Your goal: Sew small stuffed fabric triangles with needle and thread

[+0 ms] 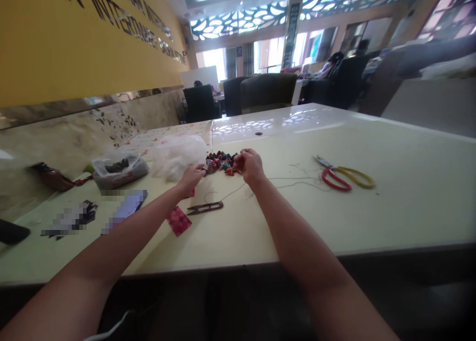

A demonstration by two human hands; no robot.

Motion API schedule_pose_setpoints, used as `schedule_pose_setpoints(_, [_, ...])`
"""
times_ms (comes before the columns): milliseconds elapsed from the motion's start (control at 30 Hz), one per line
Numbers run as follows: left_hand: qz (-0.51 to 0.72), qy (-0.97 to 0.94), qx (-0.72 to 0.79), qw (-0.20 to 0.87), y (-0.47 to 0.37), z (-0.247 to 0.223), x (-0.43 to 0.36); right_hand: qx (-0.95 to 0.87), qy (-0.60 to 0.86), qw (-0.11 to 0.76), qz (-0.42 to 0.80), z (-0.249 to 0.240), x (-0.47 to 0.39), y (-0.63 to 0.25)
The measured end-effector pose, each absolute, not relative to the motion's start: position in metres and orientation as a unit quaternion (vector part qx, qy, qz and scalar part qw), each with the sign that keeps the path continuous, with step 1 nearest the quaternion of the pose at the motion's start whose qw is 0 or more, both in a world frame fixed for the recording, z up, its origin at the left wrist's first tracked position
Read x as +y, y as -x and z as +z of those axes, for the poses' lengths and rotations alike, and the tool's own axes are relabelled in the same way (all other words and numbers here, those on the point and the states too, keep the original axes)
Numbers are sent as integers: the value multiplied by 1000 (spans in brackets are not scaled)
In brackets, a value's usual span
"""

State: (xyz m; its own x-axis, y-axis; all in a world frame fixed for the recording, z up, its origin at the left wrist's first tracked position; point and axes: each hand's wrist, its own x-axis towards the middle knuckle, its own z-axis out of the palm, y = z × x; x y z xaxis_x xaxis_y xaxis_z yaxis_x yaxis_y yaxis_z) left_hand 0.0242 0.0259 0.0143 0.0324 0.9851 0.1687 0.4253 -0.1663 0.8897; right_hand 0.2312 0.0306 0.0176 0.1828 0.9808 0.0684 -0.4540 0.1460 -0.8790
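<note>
My left hand (192, 177) reaches to the near left side of a pile of small patterned cloth pieces (220, 158). Its fingers are drawn together, and what lies between them is too small to make out. At the right side of the pile, my right hand (251, 165) is closed in a pinch, with its contents hidden. Grey thread (293, 179) runs over the table on both sides of my right forearm. White fluffy stuffing (177, 152) lies just beyond my left hand. Thread snips (206, 208) rest nearer to me, beside a pink checked cloth square (179, 221).
Scissors with red and yellow handles (345, 176) lie open on the pale table (401, 197) at right. To the left are a plastic bag with dark contents (119, 170), a blurred-out flat item (126, 209) and a brown pouch-like thing (52, 176). Chairs (267, 89) stand behind.
</note>
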Motion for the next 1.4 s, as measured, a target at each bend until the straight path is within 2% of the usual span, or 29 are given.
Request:
schedule_pose_setpoints(200, [474,-639,505,335,-31,36,-7,-347,246,600,677,22,16,-217])
schedule_pose_setpoints(400, [495,-646,486,317,-36,51,-27,-382,198,555,712,18,7,-201])
schedule_pose_setpoints(733, [461,-644,476,383,-46,54,-38,-408,193,538,712,17,-4,-186])
schedule_pose_setpoints(1400, [443,-643,541,312,-35,53,-44,-444,234,545,672,16,-7,-182])
